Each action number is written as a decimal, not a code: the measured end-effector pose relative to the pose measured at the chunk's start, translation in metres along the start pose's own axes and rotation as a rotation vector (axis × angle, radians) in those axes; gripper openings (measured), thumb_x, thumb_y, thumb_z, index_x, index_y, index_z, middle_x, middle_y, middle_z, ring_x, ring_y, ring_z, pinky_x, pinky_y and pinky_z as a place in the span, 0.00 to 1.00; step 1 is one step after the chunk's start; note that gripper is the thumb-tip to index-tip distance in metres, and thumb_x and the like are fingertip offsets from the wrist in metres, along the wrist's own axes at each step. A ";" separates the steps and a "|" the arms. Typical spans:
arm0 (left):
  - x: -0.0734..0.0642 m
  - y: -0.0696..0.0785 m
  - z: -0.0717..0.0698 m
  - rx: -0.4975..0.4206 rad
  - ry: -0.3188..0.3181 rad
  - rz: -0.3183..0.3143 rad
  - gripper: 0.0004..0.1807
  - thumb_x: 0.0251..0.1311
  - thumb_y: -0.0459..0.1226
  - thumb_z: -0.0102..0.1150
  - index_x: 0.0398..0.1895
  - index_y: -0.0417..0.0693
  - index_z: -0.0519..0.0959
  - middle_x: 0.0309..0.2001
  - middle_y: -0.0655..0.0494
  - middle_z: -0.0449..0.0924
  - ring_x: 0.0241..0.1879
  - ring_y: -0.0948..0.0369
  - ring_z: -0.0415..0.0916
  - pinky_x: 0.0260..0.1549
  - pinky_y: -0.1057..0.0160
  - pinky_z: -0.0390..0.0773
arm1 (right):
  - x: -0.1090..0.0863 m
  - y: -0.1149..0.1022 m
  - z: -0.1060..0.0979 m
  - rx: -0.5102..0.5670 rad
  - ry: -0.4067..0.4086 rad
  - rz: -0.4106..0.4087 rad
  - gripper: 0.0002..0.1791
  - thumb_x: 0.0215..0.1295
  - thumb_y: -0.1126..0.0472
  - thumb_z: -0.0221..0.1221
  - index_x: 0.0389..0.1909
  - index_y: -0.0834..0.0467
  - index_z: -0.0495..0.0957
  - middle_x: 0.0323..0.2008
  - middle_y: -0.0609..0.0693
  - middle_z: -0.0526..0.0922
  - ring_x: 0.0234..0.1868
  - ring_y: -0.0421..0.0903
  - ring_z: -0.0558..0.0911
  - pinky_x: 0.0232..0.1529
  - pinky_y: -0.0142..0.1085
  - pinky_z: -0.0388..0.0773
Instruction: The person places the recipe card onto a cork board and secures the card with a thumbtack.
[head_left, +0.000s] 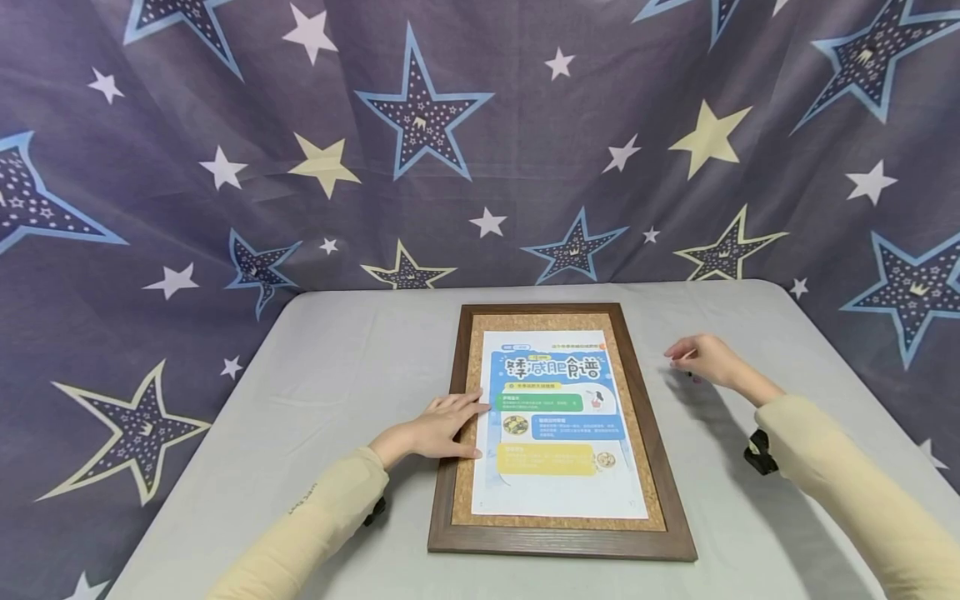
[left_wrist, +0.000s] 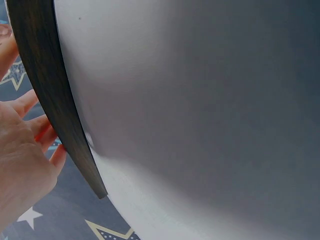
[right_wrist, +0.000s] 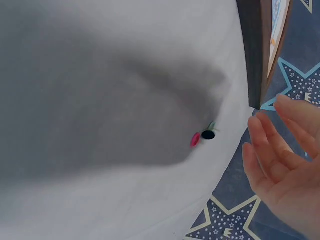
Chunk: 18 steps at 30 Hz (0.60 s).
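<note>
A printed poster (head_left: 558,496) with blue, green and yellow panels lies on a cork board (head_left: 652,500) in a dark brown wooden frame. My left hand (head_left: 438,427) reaches over the frame's left side, its fingers spread and its fingertips on the paper's left edge. To the right of the frame, my right hand (head_left: 705,358) hovers over the table with loosely bent fingers and holds nothing visible. Below it on the cloth lie small pushpins: a pink one (right_wrist: 195,139), a black one (right_wrist: 208,135) and a green one partly hidden behind the black.
A pale grey cloth covers the table (head_left: 360,358). Behind it hangs a dark curtain (head_left: 517,183) with a star print. An orange spot (head_left: 602,346) shows at the poster's top right corner; whether it is a pin or print is unclear.
</note>
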<state>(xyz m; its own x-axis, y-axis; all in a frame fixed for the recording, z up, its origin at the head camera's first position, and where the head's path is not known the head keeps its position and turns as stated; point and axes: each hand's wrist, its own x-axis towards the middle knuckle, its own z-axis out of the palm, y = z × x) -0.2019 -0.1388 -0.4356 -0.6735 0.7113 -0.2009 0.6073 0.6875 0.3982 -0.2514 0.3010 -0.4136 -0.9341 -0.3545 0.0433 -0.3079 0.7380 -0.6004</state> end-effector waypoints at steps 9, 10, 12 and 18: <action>0.000 0.001 -0.001 -0.012 0.001 -0.001 0.39 0.55 0.52 0.54 0.65 0.44 0.54 0.68 0.43 0.41 0.65 0.48 0.42 0.57 0.46 0.46 | -0.016 0.008 -0.002 -0.053 -0.021 -0.046 0.06 0.50 0.76 0.56 0.30 0.74 0.77 0.26 0.61 0.80 0.25 0.49 0.78 0.26 0.33 0.72; 0.000 0.001 -0.001 -0.015 0.002 0.001 0.39 0.55 0.52 0.54 0.65 0.44 0.54 0.68 0.43 0.41 0.65 0.47 0.42 0.57 0.46 0.46 | -0.018 0.010 -0.002 -0.063 -0.024 -0.043 0.06 0.49 0.76 0.57 0.30 0.73 0.77 0.26 0.61 0.80 0.25 0.49 0.78 0.26 0.33 0.72; 0.000 0.001 -0.001 -0.009 -0.001 0.000 0.39 0.55 0.52 0.53 0.65 0.44 0.54 0.68 0.43 0.41 0.65 0.48 0.43 0.57 0.46 0.46 | -0.021 0.013 -0.002 -0.081 -0.031 -0.040 0.06 0.48 0.76 0.57 0.30 0.72 0.77 0.26 0.60 0.79 0.26 0.49 0.78 0.27 0.35 0.73; -0.001 0.001 -0.001 -0.005 0.004 0.001 0.39 0.55 0.52 0.54 0.65 0.44 0.54 0.68 0.43 0.42 0.65 0.48 0.43 0.57 0.46 0.47 | -0.026 0.023 0.001 -0.120 -0.009 -0.050 0.06 0.46 0.76 0.57 0.29 0.71 0.77 0.26 0.59 0.80 0.27 0.52 0.78 0.31 0.42 0.74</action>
<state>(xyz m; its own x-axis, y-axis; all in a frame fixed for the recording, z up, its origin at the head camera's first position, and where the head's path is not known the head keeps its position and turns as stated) -0.2011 -0.1385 -0.4344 -0.6750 0.7111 -0.1967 0.6057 0.6863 0.4027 -0.2335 0.3263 -0.4293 -0.9154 -0.3976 0.0634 -0.3743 0.7825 -0.4975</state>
